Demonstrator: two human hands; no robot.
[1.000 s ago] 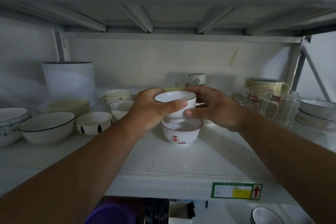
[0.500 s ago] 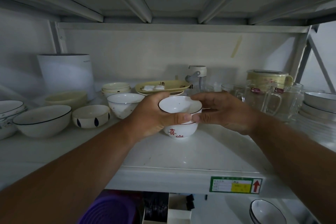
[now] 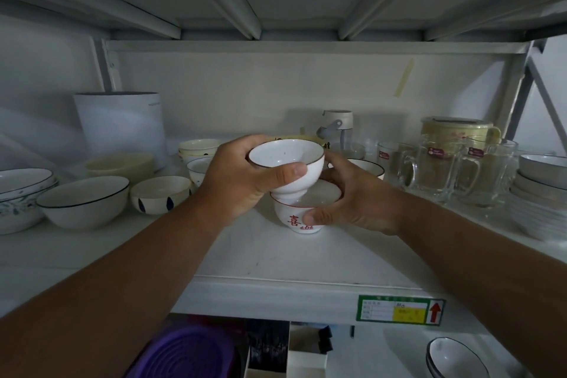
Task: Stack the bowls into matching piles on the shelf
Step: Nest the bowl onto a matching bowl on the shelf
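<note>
Head view: on the white metal shelf (image 3: 276, 258) stands a small white porcelain bowl with red characters (image 3: 299, 218), empty inside as far as shows. Just above it, foot over its rim, is a speckled white bowl with a dark rim (image 3: 287, 163), also empty and tilted slightly. The left hand (image 3: 236, 181) has its fingers wrapped around the speckled bowl, thumb across its front; the right hand (image 3: 359, 205) grips the red-lettered bowl, thumb on its front wall.

Dim, bluish light; curved wide-angle edges.
</note>
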